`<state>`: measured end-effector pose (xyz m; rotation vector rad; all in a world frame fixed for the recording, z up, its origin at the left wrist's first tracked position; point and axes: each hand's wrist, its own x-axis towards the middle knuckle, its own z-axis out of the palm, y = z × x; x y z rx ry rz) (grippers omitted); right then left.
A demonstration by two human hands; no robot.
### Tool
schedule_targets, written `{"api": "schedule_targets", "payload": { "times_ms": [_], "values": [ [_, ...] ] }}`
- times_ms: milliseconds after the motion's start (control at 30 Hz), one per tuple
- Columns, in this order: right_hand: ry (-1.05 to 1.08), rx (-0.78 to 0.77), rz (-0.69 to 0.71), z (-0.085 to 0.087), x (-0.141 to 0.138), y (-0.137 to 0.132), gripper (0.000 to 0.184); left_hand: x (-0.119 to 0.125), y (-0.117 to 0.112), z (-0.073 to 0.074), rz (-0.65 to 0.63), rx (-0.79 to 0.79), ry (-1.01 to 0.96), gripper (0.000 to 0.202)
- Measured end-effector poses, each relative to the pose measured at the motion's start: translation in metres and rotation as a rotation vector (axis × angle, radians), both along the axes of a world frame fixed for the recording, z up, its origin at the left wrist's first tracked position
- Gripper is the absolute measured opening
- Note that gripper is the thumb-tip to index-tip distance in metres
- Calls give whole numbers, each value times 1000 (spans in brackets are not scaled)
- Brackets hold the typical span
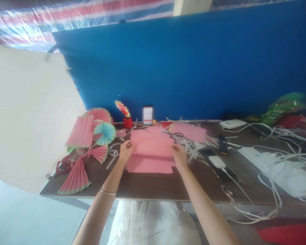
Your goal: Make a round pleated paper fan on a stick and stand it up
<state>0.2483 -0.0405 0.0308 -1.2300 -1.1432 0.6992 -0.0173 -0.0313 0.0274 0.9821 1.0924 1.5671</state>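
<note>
A sheet of pink paper (151,144) is held up a little off the table between my two hands. My left hand (126,149) pinches its left edge, with a bracelet on that wrist. At the opposite edge, my right hand (179,154) grips the same sheet, fingers closed. Beneath it lie more pink sheets (149,166) on the dark table. Scissors (177,135) with dark handles lie just beyond my right hand, near another pink sheet (190,132). A roll of clear tape (115,149) rests left of my left hand.
Folded pink paper fans (75,177) and a blue pleated rosette (105,133) crowd the left side. White paper strips (193,149) are scattered right of the sheets. Further right are a black phone (229,173), a power strip (272,170) and tangled cables. A blue panel (181,75) stands behind.
</note>
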Motion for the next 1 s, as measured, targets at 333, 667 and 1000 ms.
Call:
{"api": "schedule_targets", "payload": {
  "times_ms": [333,667,1000],
  "values": [
    [27,-10,-18,-1,-1,1,31,-4,4,-6,11,-31,20,52],
    [47,0,-15,-1,-1,1,29,-3,3,-5,-8,-21,23,52],
    [89,-2,-4,0,-1,0,25,-2,1,-1,-20,-28,12,55]
  ]
}}
